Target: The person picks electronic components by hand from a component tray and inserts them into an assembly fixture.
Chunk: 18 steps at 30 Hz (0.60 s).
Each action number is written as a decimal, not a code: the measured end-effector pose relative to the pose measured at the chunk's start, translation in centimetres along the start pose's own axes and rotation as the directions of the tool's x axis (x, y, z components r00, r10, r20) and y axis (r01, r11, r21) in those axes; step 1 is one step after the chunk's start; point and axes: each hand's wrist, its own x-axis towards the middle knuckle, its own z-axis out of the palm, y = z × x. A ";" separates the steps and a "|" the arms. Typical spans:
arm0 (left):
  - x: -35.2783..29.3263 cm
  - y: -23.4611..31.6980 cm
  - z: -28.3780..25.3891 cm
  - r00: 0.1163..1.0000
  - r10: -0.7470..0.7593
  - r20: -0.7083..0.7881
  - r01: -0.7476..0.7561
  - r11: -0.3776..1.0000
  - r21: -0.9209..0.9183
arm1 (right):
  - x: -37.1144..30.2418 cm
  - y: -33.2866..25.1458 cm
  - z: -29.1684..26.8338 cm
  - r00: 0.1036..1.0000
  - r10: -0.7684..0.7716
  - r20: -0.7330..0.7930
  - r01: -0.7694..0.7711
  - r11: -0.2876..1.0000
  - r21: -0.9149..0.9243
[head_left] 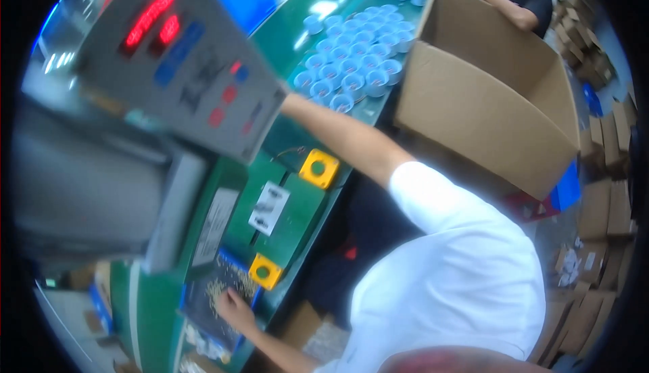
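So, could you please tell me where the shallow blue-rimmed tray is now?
In the head view, that tray is lower left, under the left hand, beside the lower yellow square block.

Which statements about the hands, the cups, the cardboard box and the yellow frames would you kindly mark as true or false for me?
1. The left hand is over a dark tray with small pale pieces. True.
2. The right hand is in plain sight. False: the right forearm runs behind the grey panel, which hides the hand.
3. The cups are bright red. False: the cups on the green table are light blue.
4. The large cardboard box is open at the top. True.
5. Both yellow frames are round. False: the yellow frames are square, with a round opening.
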 end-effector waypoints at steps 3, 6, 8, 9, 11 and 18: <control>0.5 0.2 0.5 0.998 -0.013 0.068 0.010 0.999 0.040 | 2.0 1.8 0.7 0.958 0.137 0.253 -0.065 0.959 -0.275; 0.1 0.6 0.3 0.998 -0.043 0.048 0.043 0.999 0.010 | 0.6 0.5 -0.3 0.947 0.050 0.317 0.120 0.860 -0.496; -0.8 0.5 -0.5 0.996 -0.082 0.040 0.082 0.997 0.002 | -3.1 -0.6 -2.6 0.973 -0.206 0.108 0.232 0.836 -0.497; -0.6 0.9 -0.7 0.995 -0.093 0.040 0.092 0.996 0.017 | -5.8 -0.9 -5.0 0.956 -0.294 -0.023 0.245 0.836 -0.492; -0.3 1.4 -0.6 0.993 -0.113 0.045 0.111 0.993 0.050 | -10.9 -0.6 -8.2 0.973 -0.208 0.102 0.227 0.771 -0.596; 0.2 1.3 0.1 0.993 -0.097 0.066 0.094 0.994 0.054 | -14.2 -0.2 -9.7 0.967 -0.253 0.017 0.197 0.709 -0.677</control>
